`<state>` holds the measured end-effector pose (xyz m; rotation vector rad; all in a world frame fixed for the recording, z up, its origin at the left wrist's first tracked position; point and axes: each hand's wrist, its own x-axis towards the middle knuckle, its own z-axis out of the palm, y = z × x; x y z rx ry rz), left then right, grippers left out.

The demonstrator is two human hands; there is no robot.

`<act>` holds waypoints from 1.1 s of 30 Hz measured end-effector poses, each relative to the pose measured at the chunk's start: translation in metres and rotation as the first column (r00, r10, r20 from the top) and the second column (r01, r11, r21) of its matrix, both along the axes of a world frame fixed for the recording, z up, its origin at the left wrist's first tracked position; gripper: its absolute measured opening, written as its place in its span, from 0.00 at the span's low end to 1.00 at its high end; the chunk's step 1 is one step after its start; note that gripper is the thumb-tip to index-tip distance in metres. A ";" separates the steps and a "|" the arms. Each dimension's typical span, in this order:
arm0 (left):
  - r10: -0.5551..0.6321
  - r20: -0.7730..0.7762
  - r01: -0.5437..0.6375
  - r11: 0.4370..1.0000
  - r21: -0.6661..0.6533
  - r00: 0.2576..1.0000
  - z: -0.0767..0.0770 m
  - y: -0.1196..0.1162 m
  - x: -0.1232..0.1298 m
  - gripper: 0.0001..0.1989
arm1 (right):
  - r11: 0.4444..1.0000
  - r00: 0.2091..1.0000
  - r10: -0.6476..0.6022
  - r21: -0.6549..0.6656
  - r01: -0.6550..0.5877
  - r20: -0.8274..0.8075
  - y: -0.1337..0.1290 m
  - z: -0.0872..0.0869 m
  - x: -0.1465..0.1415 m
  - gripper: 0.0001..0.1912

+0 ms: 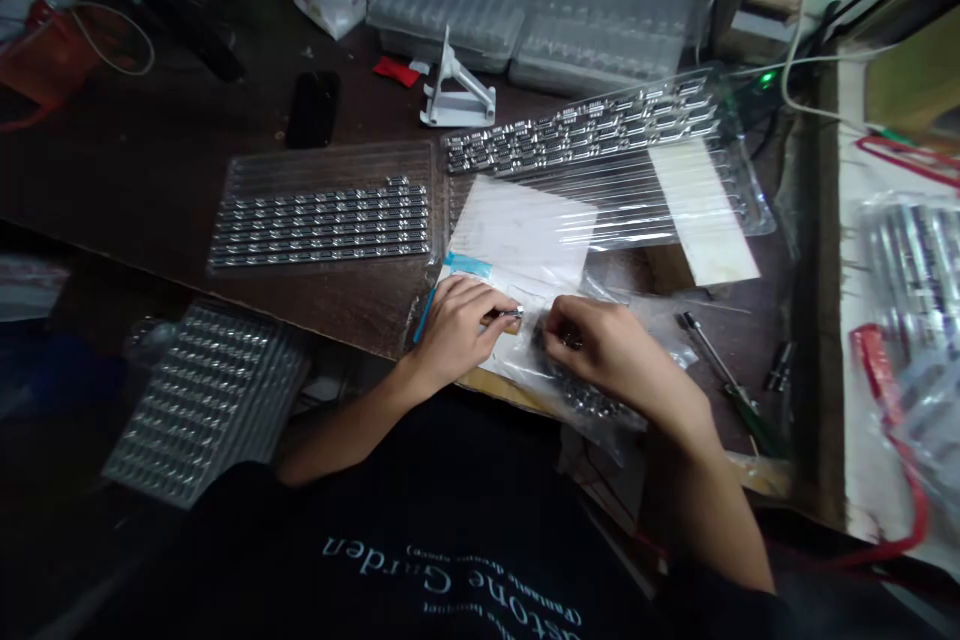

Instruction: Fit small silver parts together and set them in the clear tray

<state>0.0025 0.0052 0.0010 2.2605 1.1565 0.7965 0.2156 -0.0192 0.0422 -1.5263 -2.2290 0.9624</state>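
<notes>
Pinching a small metal connector (pixel 511 314), the left hand (pixel 452 335) sat just apart from the right hand (pixel 598 345), curled on a clear bag of connectors (pixel 581 402), apparently steadying it, grip unclear; left of the bag, a blister tray (pixel 322 220) kept connectors in separate rows.

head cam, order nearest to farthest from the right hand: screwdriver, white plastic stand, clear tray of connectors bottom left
From the right hand:
1. Green-handled screwdriver, on the bench just to the hand's right.
2. White plastic stand, on the bench straight ahead, beyond the sheets.
3. Clear blister tray of connectors, low on the left, past the bench edge.
</notes>
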 end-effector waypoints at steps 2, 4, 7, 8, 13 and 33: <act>-0.023 -0.009 0.023 1.000 -0.006 1.000 0.000 0.000 0.000 0.02 | 1.000 0.999 -0.023 0.018 0.024 -0.043 0.001 -0.001 0.002 0.05; -0.025 -0.001 0.025 1.000 0.004 1.000 0.000 0.000 -0.001 0.03 | 0.998 0.998 -0.042 0.050 0.044 -0.047 0.003 -0.004 0.001 0.08; -0.027 0.058 0.026 0.999 0.027 0.998 0.000 -0.001 -0.003 0.02 | 0.990 0.996 -0.087 0.113 0.088 -0.015 0.006 -0.010 -0.005 0.12; -0.021 0.094 0.018 0.999 0.034 0.995 0.001 -0.002 -0.004 0.02 | 0.985 0.995 -0.100 0.138 0.099 -0.004 0.006 -0.013 -0.009 0.13; 0.102 0.191 -0.119 0.989 0.084 0.976 0.006 0.000 -0.015 0.04 | 0.983 0.996 -0.032 0.179 0.046 -0.079 0.008 -0.027 -0.031 0.14; 0.246 -0.014 -0.245 0.968 0.047 0.969 0.028 0.148 -0.090 0.06 | 0.961 0.996 0.072 0.265 -0.084 0.054 0.002 -0.014 -0.034 0.18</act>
